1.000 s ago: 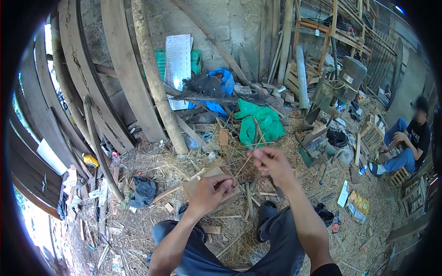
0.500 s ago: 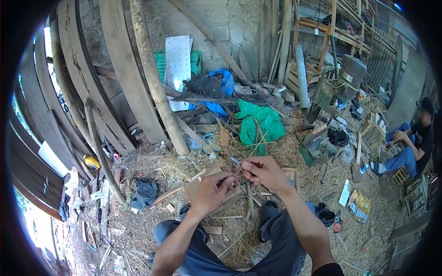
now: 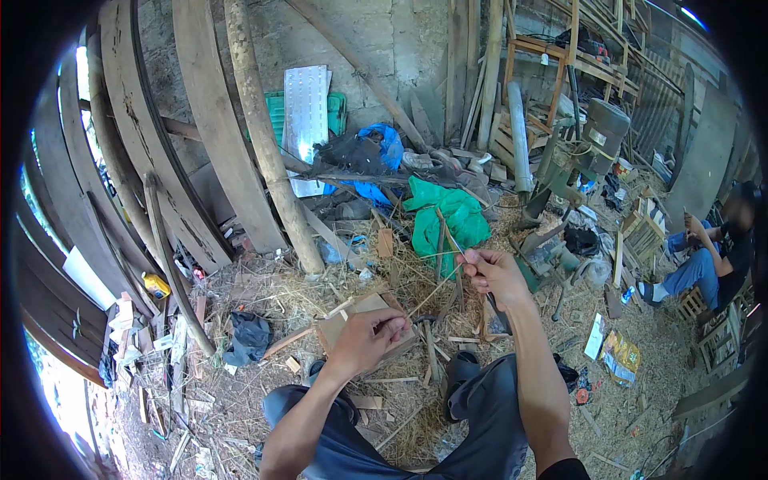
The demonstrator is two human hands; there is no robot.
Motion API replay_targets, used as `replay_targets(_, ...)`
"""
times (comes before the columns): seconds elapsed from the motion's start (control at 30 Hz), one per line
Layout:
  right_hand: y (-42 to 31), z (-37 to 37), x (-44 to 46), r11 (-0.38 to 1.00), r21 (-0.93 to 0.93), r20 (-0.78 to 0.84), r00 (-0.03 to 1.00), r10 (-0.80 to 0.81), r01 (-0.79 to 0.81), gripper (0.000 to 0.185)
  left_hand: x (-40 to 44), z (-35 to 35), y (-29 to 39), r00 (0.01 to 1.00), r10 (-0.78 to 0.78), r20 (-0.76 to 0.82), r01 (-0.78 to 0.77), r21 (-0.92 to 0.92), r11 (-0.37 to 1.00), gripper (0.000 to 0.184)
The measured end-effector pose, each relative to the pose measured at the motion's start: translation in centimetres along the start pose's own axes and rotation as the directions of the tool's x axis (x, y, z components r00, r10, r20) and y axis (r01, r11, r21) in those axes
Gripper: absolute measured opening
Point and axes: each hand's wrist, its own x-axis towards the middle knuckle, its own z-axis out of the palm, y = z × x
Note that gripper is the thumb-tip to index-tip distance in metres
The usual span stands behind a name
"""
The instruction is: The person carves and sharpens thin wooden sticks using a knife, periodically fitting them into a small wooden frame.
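My left hand (image 3: 370, 340) is closed in a pinch above a pale wooden block (image 3: 332, 328). From its fingertips a thin straw-coloured strip (image 3: 432, 294) slants up to the right, toward my other hand. My right hand (image 3: 498, 278) is closed around a knife; its dark handle (image 3: 491, 302) shows below the fist, and the narrow blade (image 3: 453, 242) points up and left. Whether the strip's far end touches the right fingers or the blade, I cannot tell. Both hands are over my knees, a short way apart.
Wood scraps and straw litter the ground. A green plastic sheet (image 3: 452, 224) lies ahead, a black bag (image 3: 250, 338) to the left. A machine (image 3: 600, 136) stands at the right, near a seated person (image 3: 716, 256). A pole (image 3: 272, 144) and planks (image 3: 228, 136) lean on the left.
My right hand has moved up and to the right with the knife, away from my left hand. More of the strip shows between them. The seated person's hand has risen.
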Motion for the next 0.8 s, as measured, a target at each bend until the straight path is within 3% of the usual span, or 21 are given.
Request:
replay_targets(0.07, 0.1, -1.1, 0.8, 1.0, -0.006, -0.028, 1.0, -0.007, 0.007, 0.024, -0.2, -0.3, 0.0, 1.0, 0.01, -0.001, -0.01, 0.007, 1.0, 0.017)
replay_targets(0.13, 0.6, -3.6, 2.0, 0.98, -0.036, -0.366, 0.91, -0.193, 0.193, 0.024, -0.6, -1.0, -0.6, 0.997, 0.014, 0.079, -0.019, 0.06, 0.998, 0.017)
replay_targets(0.23, -0.4, -5.8, 1.6, 0.967, -0.068, -0.415, 0.874, -0.252, 0.247, 0.025, -0.3, -1.5, -1.3, 0.997, -0.081, -0.009, 0.081, -0.007, 0.997, 0.014)
replay_targets(0.33, 1.2, -2.5, 1.1, 0.973, -0.174, -0.284, 0.939, -0.196, 0.151, 0.025, 0.6, -0.8, -2.5, 0.998, -0.05, -0.039, 0.046, -0.113, 0.993, 0.016)
replay_targets(0.37, 1.9, -1.4, 1.7, 0.945, -0.269, -0.312, 0.912, -0.266, 0.184, 0.028, 0.7, -0.6, -2.4, 0.997, -0.06, -0.042, 0.055, -0.113, 0.992, 0.016)
replay_targets(0.4, 2.5, -0.6, 2.0, 0.946, -0.268, -0.308, 0.913, -0.266, 0.185, 0.028, 1.1, -0.4, -2.0, 0.996, -0.06, -0.061, 0.042, -0.26, 0.965, 0.017)
replay_targets(0.43, 3.0, 0.0, 2.2, 0.868, -0.42, -0.234, 0.893, -0.385, 0.264, 0.028, 1.5, -0.3, -1.7, 0.995, -0.057, -0.08, 0.02, -0.4, 0.916, 0.018)
replay_targets(0.47, 3.4, 0.6, 2.2, 0.761, -0.555, -0.143, 0.862, -0.486, 0.337, 0.029, 1.7, -0.1, -1.5, 0.995, -0.055, -0.081, 0.018, -0.397, 0.918, 0.018)
replay_targets(0.6, 3.2, 3.8, 0.1, 0.768, -0.522, -0.122, 0.859, -0.498, 0.371, 0.028, 2.1, 0.8, -1.9, 0.989, -0.125, -0.083, 0.052, -0.594, 0.803, 0.02)
replay_targets(0.67, 2.3, 5.5, -1.4, 0.892, -0.346, 0.006, 0.952, -0.307, 0.29, 0.027, 2.2, 1.3, -2.3, 0.978, -0.184, -0.096, 0.074, -0.667, 0.742, 0.02)
replay_targets(0.7, 2.4, 6.3, -1.8, 0.927, -0.292, -0.014, 0.968, -0.25, 0.235, 0.025, 2.3, 1.4, -2.4, 0.974, -0.187, -0.125, 0.058, -0.663, 0.746, 0.02)
replay_targets(0.73, 3.0, 6.5, -1.8, 0.929, -0.289, -0.003, 0.97, -0.244, 0.232, 0.025, 2.3, 1.5, -2.4, 0.97, -0.189, -0.155, 0.041, -0.659, 0.751, 0.021)
replay_targets(0.8, 3.9, 7.1, -1.6, 0.8, -0.506, 0.062, 0.939, -0.34, 0.323, 0.024, 2.5, 1.6, -2.2, 0.962, -0.182, -0.205, 0.009, -0.64, 0.768, 0.019)
